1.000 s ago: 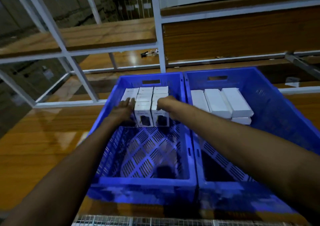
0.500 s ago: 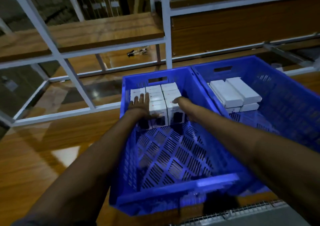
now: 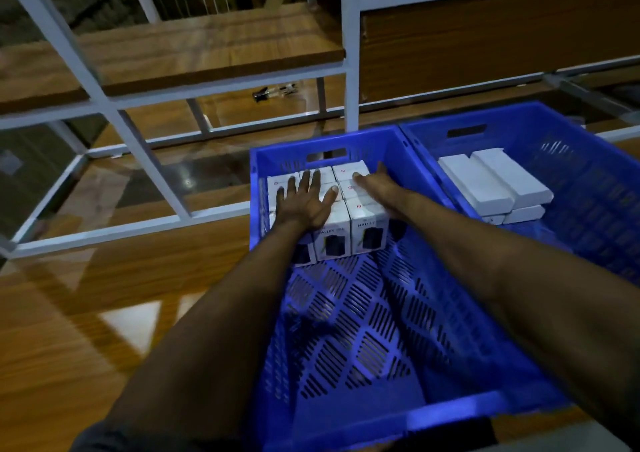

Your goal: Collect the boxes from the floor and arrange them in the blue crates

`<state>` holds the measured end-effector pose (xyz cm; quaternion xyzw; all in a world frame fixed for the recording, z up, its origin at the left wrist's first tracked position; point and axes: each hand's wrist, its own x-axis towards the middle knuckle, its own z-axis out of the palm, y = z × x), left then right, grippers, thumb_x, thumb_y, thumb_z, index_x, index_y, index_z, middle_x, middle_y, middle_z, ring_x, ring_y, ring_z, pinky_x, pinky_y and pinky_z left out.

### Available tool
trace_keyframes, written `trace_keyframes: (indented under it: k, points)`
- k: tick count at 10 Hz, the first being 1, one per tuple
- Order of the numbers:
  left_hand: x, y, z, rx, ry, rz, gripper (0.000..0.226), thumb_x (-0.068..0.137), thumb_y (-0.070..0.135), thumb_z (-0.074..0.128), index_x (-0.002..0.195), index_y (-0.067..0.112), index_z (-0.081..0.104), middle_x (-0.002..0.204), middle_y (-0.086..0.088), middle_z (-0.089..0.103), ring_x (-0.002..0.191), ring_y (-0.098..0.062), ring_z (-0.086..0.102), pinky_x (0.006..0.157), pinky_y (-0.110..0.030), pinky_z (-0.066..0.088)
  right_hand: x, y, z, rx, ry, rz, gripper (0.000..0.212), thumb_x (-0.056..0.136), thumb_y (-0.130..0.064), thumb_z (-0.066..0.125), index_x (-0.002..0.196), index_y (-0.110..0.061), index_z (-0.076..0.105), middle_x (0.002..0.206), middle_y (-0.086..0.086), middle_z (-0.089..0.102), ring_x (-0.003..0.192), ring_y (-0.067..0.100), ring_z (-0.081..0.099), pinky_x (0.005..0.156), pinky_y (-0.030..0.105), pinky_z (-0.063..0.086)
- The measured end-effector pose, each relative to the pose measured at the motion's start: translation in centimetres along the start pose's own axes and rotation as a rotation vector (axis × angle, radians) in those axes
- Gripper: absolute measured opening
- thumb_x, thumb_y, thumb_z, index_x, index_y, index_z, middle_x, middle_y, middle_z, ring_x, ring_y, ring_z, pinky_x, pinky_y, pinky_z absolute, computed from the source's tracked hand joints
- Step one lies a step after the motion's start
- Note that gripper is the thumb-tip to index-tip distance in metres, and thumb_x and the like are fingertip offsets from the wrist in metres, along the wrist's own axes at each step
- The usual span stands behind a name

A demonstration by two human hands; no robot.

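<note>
Two blue crates stand side by side on a wooden surface. The left crate (image 3: 450, 413) holds several small white boxes (image 3: 367, 230) packed upright against its far wall. My left hand (image 3: 304, 202) lies flat on top of these boxes with its fingers spread. My right hand (image 3: 375, 183) rests with straight fingers on the right side of the same block, next to the crate wall. The right crate (image 3: 588, 160) holds larger white boxes (image 3: 495, 181) stacked flat. Nothing is held in either hand.
A white metal shelf frame (image 3: 145, 160) with wooden boards (image 3: 207, 46) rises behind and to the left of the crates. A small dark object (image 3: 273, 91) lies on the lower shelf board. The near half of the left crate floor is bare mesh.
My left hand slid from the box fronts up onto their tops and spread flat. My right hand reached further toward the crate's far wall. The view swung left.
</note>
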<state>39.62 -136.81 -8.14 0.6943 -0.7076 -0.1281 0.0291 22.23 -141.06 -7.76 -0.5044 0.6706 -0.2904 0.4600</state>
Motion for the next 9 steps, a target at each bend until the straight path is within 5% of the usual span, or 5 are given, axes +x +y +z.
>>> trace_keyframes:
  k: [3, 4, 6, 7, 9]
  points:
    - [0.7, 0.3, 0.9, -0.006, 0.046, -0.034, 0.068, 0.106, 0.059, 0.016, 0.164, 0.025, 0.008, 0.172, 0.001, 0.0, 0.158, -0.027, -0.002, 0.124, -0.052, -0.002, 1.2, 0.6, 0.3, -0.156, -0.126, -0.071, 0.071, 0.104, -0.043, 0.048, 0.162, -0.019, 0.015, 0.164, 0.009, 0.03, 0.148, 0.031, 0.034, 0.121, 0.044, 0.03]
    - [-0.1, 0.4, 0.5, -0.017, 0.082, -0.03, 0.067, 0.106, 0.058, 0.016, 0.164, 0.025, 0.005, 0.172, 0.0, -0.003, 0.158, -0.025, -0.003, 0.124, -0.051, -0.006, -1.1, 0.4, 0.7, -0.513, -0.008, -0.192, 0.079, 0.105, -0.056, 0.034, 0.164, -0.021, -0.004, 0.172, 0.007, -0.002, 0.157, 0.032, 0.009, 0.125, 0.052, 0.014]
    - [-1.0, 0.9, 0.6, -0.049, 0.041, -0.077, 0.062, 0.108, 0.051, 0.012, 0.164, 0.025, 0.007, 0.172, 0.003, -0.001, 0.159, -0.023, -0.001, 0.126, -0.051, -0.003, -3.6, 0.2, 3.2, -0.851, 0.01, -0.312, 0.066, 0.106, -0.054, 0.019, 0.164, -0.025, 0.006, 0.172, 0.0, -0.002, 0.158, 0.032, -0.006, 0.122, 0.061, 0.014]
    - [-0.9, 0.5, 0.8, -0.05, 0.005, -0.053, 0.062, 0.108, 0.051, 0.011, 0.164, 0.025, 0.005, 0.172, 0.002, -0.003, 0.159, -0.023, -0.002, 0.126, -0.05, -0.003, -3.8, -0.4, 2.8, -0.809, -0.05, -0.267, 0.067, 0.106, -0.055, 0.021, 0.164, -0.025, 0.006, 0.172, 0.001, -0.003, 0.158, 0.032, -0.008, 0.123, 0.061, 0.01]
    - [-0.7, 0.6, -0.9, -0.167, 0.285, -0.079, 0.062, 0.109, 0.049, 0.025, 0.163, 0.022, 0.018, 0.171, -0.008, 0.014, 0.156, -0.03, 0.014, 0.123, -0.052, 0.014, -6.0, -2.7, -1.1, -0.518, 0.064, -0.458, 0.066, 0.106, -0.056, 0.035, 0.161, -0.02, 0.027, 0.17, 0.007, 0.015, 0.156, 0.03, 0.017, 0.122, 0.051, 0.023]
